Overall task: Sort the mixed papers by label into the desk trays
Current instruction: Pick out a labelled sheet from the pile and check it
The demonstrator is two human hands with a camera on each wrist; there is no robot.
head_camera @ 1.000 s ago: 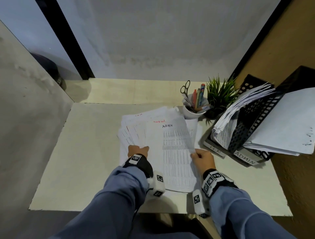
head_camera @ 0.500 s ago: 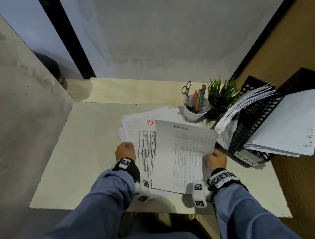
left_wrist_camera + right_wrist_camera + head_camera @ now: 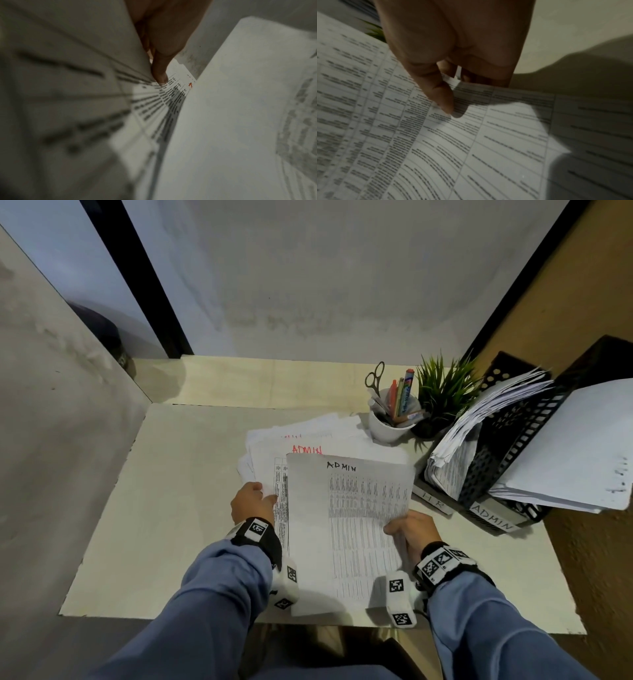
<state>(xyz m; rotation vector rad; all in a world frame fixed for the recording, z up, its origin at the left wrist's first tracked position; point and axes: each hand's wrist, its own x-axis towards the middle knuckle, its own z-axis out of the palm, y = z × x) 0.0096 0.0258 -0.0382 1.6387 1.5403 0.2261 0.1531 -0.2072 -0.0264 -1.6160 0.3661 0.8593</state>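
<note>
Fingers of the right hand pinch the white ADMIN-labelled printed sheet – left hand pinches the paper pile – one-edge grip, sheet might buckle entering the black mesh ADMIN tray

L hand fingertip on printed sheet — red mark nearby

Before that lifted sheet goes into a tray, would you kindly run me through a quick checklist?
1. Sheet label read: ok, black ADMIN.
2. Right hand grip: ok, thumb on top, pinching the sheet's right edge.
3. Sheet clear of the pile: ok, lifted at its right side.
4. Left hand steadying the pile: ok, holds its left edge.
5. ADMIN tray located: ok, right of the HR tray.
6. Room in the ADMIN tray: cannot tell; papers already overhang it.
</note>
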